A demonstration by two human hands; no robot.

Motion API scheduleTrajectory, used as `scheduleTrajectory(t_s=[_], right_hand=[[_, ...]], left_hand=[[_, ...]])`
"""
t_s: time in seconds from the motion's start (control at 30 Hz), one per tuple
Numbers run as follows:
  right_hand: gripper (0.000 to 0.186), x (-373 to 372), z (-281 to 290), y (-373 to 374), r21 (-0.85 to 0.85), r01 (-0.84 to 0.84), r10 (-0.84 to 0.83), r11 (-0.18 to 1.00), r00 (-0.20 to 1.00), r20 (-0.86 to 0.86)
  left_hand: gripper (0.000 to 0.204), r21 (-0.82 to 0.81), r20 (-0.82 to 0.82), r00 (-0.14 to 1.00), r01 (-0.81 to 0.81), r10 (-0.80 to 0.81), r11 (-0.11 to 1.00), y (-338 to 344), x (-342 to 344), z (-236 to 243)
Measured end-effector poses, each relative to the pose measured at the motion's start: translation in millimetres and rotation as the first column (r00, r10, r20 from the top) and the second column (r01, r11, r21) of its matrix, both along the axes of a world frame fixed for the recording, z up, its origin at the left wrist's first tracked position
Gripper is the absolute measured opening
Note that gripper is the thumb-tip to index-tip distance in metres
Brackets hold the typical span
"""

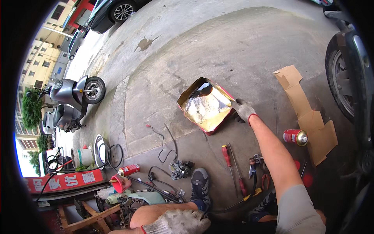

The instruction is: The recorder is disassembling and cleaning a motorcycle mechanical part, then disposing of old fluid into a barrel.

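Note:
My right hand (245, 110), in a grey work glove with a red cuff, is closed on the right rim of a shallow square metal tin (210, 124). The tin has a gold inside and a red outside, and dark oily liquid lies toward its far end. My left hand (177, 223), in a dirty white knit glove, is low in front of me by my bent knee. Its fingers look curled, and what they hold, if anything, is hidden. A carburetor (181, 169) lies on the ground beside my shoe (200, 185), left of the tools.
Red-handled screwdrivers (226, 155), pliers (265, 180) and a spray can (295, 137) lie near my right arm. Flattened cardboard (304, 105) is beside a wheel (341, 78). At left are another can (128, 170), a red funnel (120, 184), buckets (82, 157) and a parked scooter (70, 93).

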State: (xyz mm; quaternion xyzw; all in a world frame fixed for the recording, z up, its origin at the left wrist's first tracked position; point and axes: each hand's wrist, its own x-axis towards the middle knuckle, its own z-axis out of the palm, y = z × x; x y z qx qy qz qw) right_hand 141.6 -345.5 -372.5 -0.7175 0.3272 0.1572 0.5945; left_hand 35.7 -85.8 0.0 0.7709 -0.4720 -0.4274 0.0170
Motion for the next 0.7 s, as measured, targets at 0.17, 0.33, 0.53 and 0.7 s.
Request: scheduleTrajectory(t_s=[0.17, 0.33, 0.53, 0.7], right_hand=[[0.051, 27, 10, 3, 0.145, -0.071, 0.083, 0.987, 0.993, -0.078], [0.043, 29, 30, 18, 0.077, -0.035, 0.047, 0.996, 0.986, -0.161], [0.052, -11, 115, 10, -0.273, -0.138, 0.075, 0.952, 0.971, -0.227], [0.051, -29, 284, 23, -0.352, -0.125, 0.027, 0.928, 0.962, -0.272]], left_hand=[[0.013, -0.02, -0.105, 0.994, -0.037, 0.035, 0.999, -25, 30, -33], [0.011, -0.046, -0.157, 0.985, 0.07, -0.076, 0.996, -43, 50, -64], [0.024, 0.147, -0.368, 0.93, 0.065, -0.007, 0.987, -42, 46, -73], [0.029, 0.276, -0.415, 0.895, -0.05, 0.166, 0.96, -11, 21, -47]])
